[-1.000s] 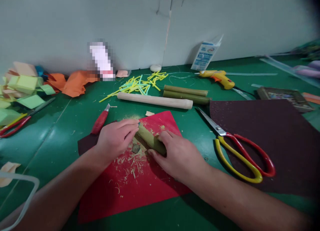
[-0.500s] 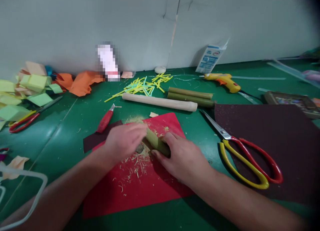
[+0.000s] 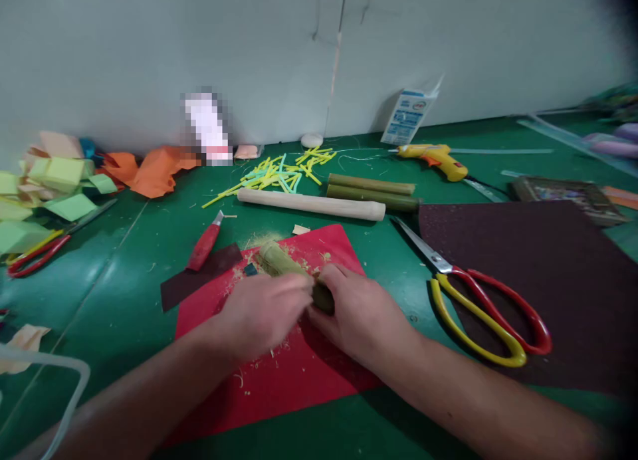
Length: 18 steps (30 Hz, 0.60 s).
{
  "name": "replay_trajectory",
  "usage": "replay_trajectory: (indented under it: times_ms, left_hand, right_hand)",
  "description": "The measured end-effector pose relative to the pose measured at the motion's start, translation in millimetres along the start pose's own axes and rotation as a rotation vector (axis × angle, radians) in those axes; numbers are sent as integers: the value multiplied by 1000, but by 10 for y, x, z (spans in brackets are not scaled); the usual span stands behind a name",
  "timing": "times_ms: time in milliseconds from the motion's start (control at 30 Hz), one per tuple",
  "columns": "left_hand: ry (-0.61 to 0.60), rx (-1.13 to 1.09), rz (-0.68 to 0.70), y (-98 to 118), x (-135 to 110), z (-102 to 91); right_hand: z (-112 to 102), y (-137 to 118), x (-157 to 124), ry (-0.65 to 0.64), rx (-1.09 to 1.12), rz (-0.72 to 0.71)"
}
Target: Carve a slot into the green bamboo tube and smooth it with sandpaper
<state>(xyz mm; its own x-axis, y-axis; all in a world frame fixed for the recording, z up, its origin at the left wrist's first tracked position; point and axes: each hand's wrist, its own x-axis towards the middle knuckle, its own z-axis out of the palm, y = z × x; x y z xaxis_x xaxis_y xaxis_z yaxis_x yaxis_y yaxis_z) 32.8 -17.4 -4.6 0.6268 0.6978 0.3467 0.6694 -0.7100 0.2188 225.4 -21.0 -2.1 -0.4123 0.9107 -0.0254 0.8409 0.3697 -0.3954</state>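
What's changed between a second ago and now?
The left hand moved along the bamboo piece, from its far end back toward the right hand, uncovering that far end. Unchanged: the right hand grips the near end; the red-handled knife lies where it was.

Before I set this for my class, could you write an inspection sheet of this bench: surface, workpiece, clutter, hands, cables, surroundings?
Surface: green table; red sheet bearing pale shavings.
Workpiece: green bamboo tube, lying over the red sheet.
Clutter: scissors partly on dark sheet; red-handled cutter; yellow glue gun.
Left hand: at the tube, blurred; hold unclear.
Right hand: around the tube's near end.
Cables: dark cord at the glue gun's handle.
Surroundings: pale wall; carton beside it.
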Motion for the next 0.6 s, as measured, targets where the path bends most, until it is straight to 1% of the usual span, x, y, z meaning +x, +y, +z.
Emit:
replay_trajectory:
  times_ms: [133, 167, 200, 267, 333, 367, 400, 500, 533, 567, 600]
  left_hand:
    - [167, 5, -196, -156, -7, -47]
    - [166, 1, -200, -157, -14, -51]
    - [131, -13, -172, -135, -22, -48]
    - [32, -45, -64, -55, -41, -26]
    - [-31, -62, 16, 2, -50, 3]
    - [-25, -55, 18, 2, -49, 13]
    - [7, -43, -7, -18, -45, 20]
    - [141, -12, -135, -129, -28, 21]
    - [169, -5, -159, -155, -26, 21]
    - [174, 0, -165, -167, -28, 21]
    - [154, 4, -153, -167, -33, 24]
  right_hand:
    - [1, -13, 16, 26, 8, 40]
    - [5, -10, 16, 26, 14, 36]
    - [11, -5, 14, 23, 23, 29]
    - [25, 10, 7, 17, 41, 22]
    - [36, 23, 3, 12, 55, 18]
    - [39, 27, 3, 13, 58, 22]
    - [42, 28, 5, 15, 58, 29]
    - [45, 22, 15, 26, 50, 44]
    - [45, 19, 18, 29, 49, 45]
    - [46, 19, 20, 30, 51, 45]
    - [48, 19, 20, 32, 54, 43]
